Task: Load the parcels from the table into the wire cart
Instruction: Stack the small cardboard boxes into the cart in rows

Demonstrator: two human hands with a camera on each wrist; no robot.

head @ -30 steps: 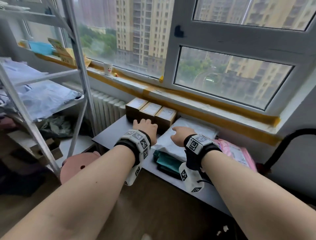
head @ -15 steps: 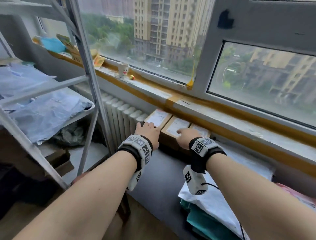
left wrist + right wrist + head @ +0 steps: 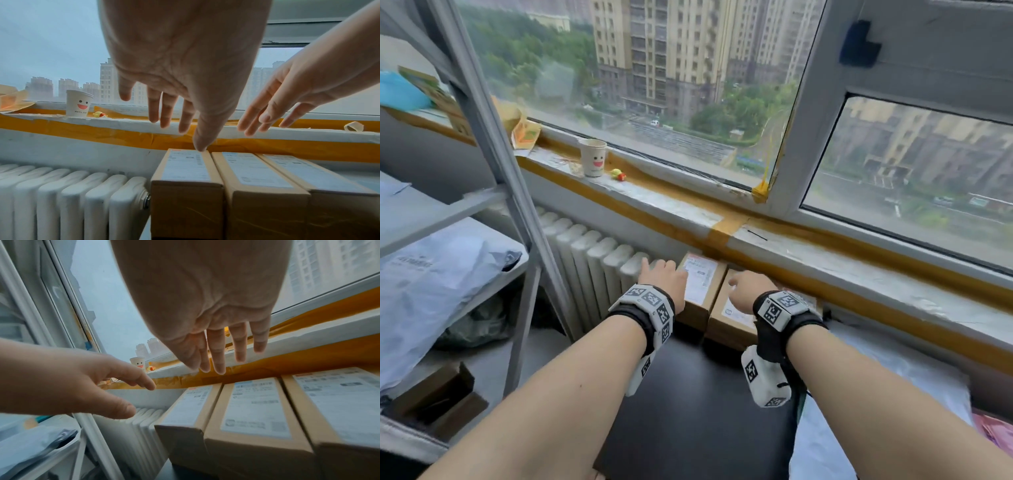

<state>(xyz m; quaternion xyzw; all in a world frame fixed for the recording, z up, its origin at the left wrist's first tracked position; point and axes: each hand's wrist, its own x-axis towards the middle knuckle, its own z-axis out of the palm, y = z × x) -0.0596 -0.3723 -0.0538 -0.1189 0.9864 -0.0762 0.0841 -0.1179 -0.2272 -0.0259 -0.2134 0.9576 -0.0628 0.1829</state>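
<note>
Three brown cardboard parcels with white labels stand side by side at the back of the dark table (image 3: 698, 394), under the windowsill: left parcel (image 3: 185, 168), middle parcel (image 3: 257, 170), right parcel (image 3: 312, 172). My left hand (image 3: 662, 274) hovers over the left parcel's (image 3: 700, 284) outer edge with straight, spread fingers, and its thumb tip is close to the parcel's far top edge. My right hand (image 3: 748, 286) hangs flat above the middle parcel (image 3: 732, 315), fingers straight, holding nothing. In the head view my right wrist hides the right parcel.
A white radiator (image 3: 592, 267) stands left of the parcels. A metal shelf rack (image 3: 493, 137) with grey mailer bags (image 3: 431, 284) is at the left. A paper cup (image 3: 593, 157) sits on the taped windowsill (image 3: 671, 202). A white mailer bag (image 3: 876, 394) and a pink parcel (image 3: 993, 431) lie on the table's right.
Both hands have reached forward to the row of cardboard parcels. The right hand has left the white bag and moved left over the middle parcel. The head view came closer and turned left.
</note>
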